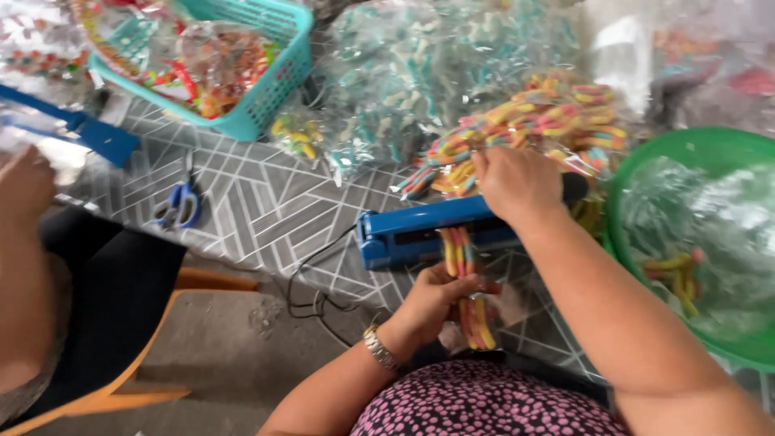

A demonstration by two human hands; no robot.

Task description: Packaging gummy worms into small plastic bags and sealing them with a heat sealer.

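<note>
Head view: your left hand (440,295) gripped a small clear bag of striped candy (472,311), its top lying in the blue heat sealer (428,234). Your right hand (517,182) pressed down, closed on the sealer's arm. Sealing looked underway; a heap of loose candy (549,121) remained unbagged behind.

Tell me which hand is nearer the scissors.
Left. The left hand holds a candy bag below the blue sealer, closer to the scissors; the right hand presses on the sealer's far end.
</note>
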